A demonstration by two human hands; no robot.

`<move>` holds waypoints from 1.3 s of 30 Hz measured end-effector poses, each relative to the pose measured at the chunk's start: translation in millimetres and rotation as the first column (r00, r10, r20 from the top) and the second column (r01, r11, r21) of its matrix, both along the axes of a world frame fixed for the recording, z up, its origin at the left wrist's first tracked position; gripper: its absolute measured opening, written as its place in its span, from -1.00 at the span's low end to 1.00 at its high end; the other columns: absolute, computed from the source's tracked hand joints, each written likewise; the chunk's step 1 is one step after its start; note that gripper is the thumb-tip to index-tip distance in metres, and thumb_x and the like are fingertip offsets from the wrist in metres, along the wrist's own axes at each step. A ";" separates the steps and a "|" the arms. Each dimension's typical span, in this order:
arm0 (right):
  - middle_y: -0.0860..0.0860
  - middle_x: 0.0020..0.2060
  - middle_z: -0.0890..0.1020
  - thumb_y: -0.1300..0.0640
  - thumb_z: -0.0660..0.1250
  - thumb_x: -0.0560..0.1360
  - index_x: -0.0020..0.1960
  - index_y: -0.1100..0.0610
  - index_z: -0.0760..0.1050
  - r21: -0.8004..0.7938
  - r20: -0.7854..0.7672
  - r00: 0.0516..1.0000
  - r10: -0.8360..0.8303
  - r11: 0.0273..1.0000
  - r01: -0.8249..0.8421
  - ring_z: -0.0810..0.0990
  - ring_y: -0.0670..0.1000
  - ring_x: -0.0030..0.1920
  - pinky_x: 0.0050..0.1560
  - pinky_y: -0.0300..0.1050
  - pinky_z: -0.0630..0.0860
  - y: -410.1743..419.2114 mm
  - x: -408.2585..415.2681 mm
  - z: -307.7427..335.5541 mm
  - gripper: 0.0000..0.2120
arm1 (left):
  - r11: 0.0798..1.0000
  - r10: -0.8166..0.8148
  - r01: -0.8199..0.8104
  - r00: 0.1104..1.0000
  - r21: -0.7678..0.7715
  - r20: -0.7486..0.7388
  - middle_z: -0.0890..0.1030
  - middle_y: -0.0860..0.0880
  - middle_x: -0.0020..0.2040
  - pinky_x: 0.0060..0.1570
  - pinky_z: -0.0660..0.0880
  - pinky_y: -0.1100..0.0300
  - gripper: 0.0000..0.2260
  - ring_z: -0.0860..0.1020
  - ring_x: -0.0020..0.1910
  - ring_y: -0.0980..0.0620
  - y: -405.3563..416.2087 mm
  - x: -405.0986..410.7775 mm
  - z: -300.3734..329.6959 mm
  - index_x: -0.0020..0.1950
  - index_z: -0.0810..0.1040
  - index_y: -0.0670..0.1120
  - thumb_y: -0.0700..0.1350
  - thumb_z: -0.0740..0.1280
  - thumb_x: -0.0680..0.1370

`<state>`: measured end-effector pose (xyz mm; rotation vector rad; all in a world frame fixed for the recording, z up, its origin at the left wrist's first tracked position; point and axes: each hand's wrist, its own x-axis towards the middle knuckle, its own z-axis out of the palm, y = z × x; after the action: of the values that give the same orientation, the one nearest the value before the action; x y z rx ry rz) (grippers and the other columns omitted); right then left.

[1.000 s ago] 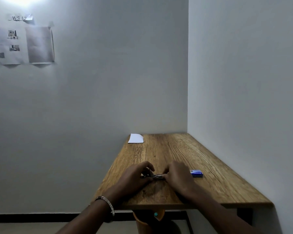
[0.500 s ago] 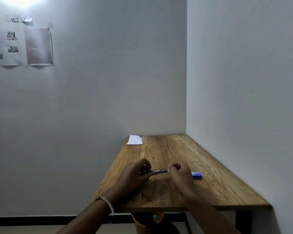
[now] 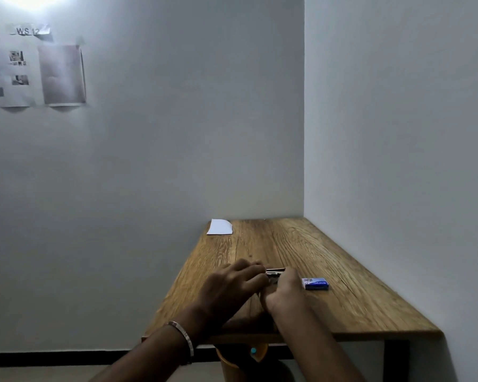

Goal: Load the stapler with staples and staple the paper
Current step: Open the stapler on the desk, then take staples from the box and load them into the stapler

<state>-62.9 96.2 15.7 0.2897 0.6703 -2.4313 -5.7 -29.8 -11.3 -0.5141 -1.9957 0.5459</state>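
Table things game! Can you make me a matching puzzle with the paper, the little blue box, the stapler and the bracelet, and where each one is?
Things:
1. paper
2. blue box
3. stapler
4. bracelet

Places:
A. between the left hand and right hand
B. far left corner of the table
C. on the left wrist
D. on the table, just right of the right hand

Pairs: 1-B, 2-D, 3-A, 4-C

A wooden table is tucked into the corner where two plain grey-white walls meet. Printed sheets are taped high on the left wall, below a bright glare of light. A black skirting strip is seen along the floor.
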 end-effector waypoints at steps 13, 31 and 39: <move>0.10 -0.35 0.41 0.29 0.12 0.62 -0.13 0.26 0.46 0.583 -0.319 0.905 0.281 0.812 -0.046 0.37 -0.01 -0.39 -0.58 -0.23 0.37 3.4 -43.1 -5.4 -0.79 | 0.374 -0.131 -0.189 0.959 0.908 0.253 0.67 0.17 -0.12 -0.12 0.65 0.19 -0.81 0.63 -0.13 0.25 -13.6 -13.1 0.7 -0.01 0.59 0.08 -0.01 0.52 0.43; 0.12 -0.11 0.70 0.40 0.37 0.52 -0.01 0.29 0.68 0.804 -0.393 0.460 0.796 0.054 0.593 0.58 -0.06 -0.21 -0.20 -0.20 0.55 71.6 -131.2 8.7 -0.87 | 0.485 -0.189 -0.349 0.853 0.802 0.486 0.63 0.13 -0.03 -0.03 0.60 0.25 -0.82 0.58 -0.06 0.22 -27.2 -15.7 -19.1 0.05 0.58 0.08 0.00 0.47 0.48; 0.07 -0.05 0.72 0.37 0.35 0.52 -0.13 0.16 0.71 0.659 -0.488 0.391 0.780 0.036 0.751 0.60 -0.11 -0.14 -0.17 -0.28 0.51 75.3 -141.4 -20.0 -0.79 | 0.490 -0.201 -0.352 0.845 0.797 0.496 0.65 0.13 -0.02 0.00 0.62 0.20 -0.81 0.60 -0.05 0.24 -29.4 -16.6 -20.6 0.05 0.58 0.10 0.00 0.48 0.47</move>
<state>-204.3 171.5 -4.3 -0.8252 3.0018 -0.9925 -22.2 -59.2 -31.9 0.1257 -2.4996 -0.7136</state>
